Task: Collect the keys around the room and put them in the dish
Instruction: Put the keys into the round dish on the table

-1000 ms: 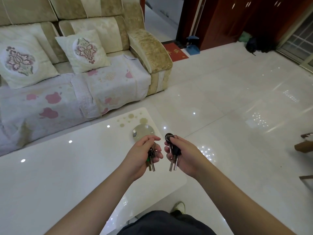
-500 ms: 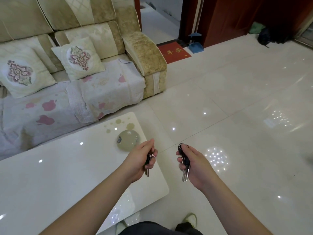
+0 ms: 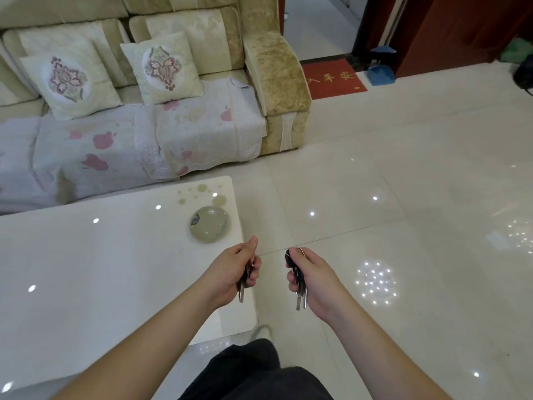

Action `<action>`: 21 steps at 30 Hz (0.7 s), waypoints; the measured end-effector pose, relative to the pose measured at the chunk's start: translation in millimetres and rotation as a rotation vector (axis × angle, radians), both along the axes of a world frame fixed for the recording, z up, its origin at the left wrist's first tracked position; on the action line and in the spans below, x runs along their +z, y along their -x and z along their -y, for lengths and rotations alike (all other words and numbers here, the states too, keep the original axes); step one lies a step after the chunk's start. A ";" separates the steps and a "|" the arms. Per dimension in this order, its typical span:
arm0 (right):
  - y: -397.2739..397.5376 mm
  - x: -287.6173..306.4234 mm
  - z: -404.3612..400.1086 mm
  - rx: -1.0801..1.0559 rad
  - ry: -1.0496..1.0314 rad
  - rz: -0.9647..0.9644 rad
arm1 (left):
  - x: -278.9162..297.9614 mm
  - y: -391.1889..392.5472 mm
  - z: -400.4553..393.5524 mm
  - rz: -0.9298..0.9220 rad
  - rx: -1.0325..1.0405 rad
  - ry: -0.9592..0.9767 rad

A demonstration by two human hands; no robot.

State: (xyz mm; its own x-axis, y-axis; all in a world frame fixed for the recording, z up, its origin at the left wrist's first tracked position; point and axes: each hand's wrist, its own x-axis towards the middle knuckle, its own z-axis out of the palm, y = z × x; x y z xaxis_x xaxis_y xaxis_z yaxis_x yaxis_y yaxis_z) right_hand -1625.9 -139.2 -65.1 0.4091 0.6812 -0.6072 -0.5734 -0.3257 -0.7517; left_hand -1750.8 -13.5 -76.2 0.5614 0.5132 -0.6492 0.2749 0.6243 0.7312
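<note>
A: What do I see, largest first?
B: A beige sofa (image 3: 144, 82) behind a glossy white tabletop (image 3: 86, 284), with a round greenish dish (image 3: 210, 228) near its far right corner.
A: And the hands?
B: My left hand (image 3: 230, 272) has its fingers clenched on a key bunch (image 3: 241, 293) at the tabletop's right edge. My right hand (image 3: 314, 280) grips another key bunch (image 3: 300, 295) over the floor.

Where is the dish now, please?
In the head view, the dish sits on the white table near its far right corner, just beyond the left hand.
</note>
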 end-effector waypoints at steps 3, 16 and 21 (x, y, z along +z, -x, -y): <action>-6.8 -9.6 -28.9 0.098 0.017 -0.019 | -13.0 7.1 -21.1 -0.067 0.091 0.012; -58.3 -43.2 -189.5 0.538 0.145 0.008 | -75.1 -7.7 -122.7 -0.059 0.517 0.114; -61.1 -62.7 -249.4 0.637 0.179 0.057 | -81.4 -3.9 -154.6 0.011 0.653 0.176</action>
State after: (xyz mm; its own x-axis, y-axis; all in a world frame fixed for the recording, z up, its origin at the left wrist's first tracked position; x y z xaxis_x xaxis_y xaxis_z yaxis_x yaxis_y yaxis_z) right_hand -1564.8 110.2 -127.8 -0.0050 0.6910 -0.7228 -0.1882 -0.7106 -0.6780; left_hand -1746.9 141.1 -157.6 0.1792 0.6364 -0.7503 -0.2056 0.7700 0.6040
